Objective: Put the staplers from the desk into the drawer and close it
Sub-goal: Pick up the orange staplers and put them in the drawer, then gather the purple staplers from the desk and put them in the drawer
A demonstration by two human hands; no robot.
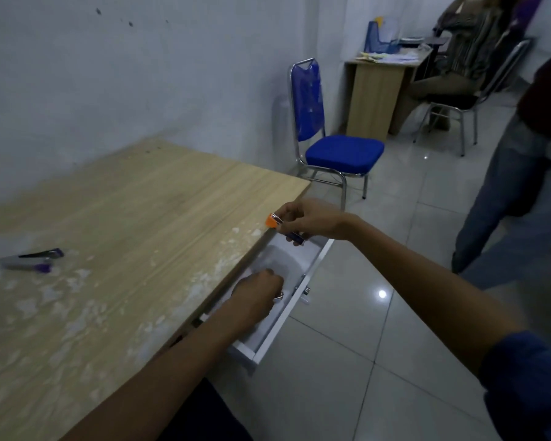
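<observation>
Right hand point(303, 218) fingers pinch small orange stapler point(273, 221) over open drawer point(287, 316) — light, rigid, hold mid-body. Left hand point(256, 294) curled inside; grip unclear. Purple stapler point(32, 261) on desk point(134, 218).

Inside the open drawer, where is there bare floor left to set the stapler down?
The drawer floor is bare between the two hands: the right hand holds staplers over its far end, while the left hand fills the near middle. The near corner looks free too. On the desk, one stapler lies far left.
</observation>
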